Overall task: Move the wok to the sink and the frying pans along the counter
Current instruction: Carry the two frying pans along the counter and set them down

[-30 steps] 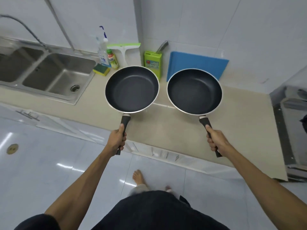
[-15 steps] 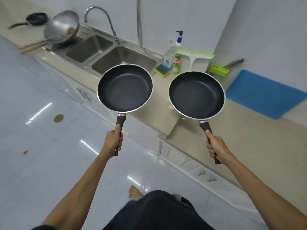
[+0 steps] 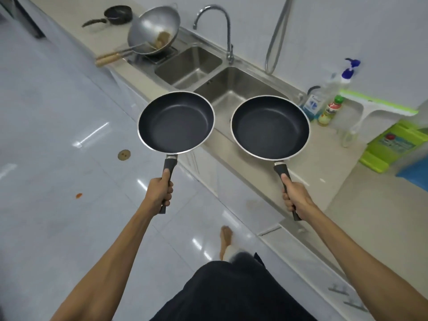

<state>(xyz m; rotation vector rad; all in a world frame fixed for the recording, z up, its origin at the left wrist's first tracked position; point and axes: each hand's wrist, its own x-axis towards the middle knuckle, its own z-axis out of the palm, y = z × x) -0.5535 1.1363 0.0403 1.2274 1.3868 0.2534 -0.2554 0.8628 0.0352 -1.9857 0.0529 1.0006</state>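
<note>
The left hand (image 3: 159, 193) is wrapped tight around the black handle of the left frying pan (image 3: 176, 121), held in the air at the middle of the frame. The right hand (image 3: 295, 196) grips the handle of the right frying pan (image 3: 270, 127) in the same way, in front of the sink (image 3: 240, 89). The two pans are side by side, apart. The wok (image 3: 154, 31) sits tilted at the upper left beside the sink, with something brown inside, maybe food rests.
</note>
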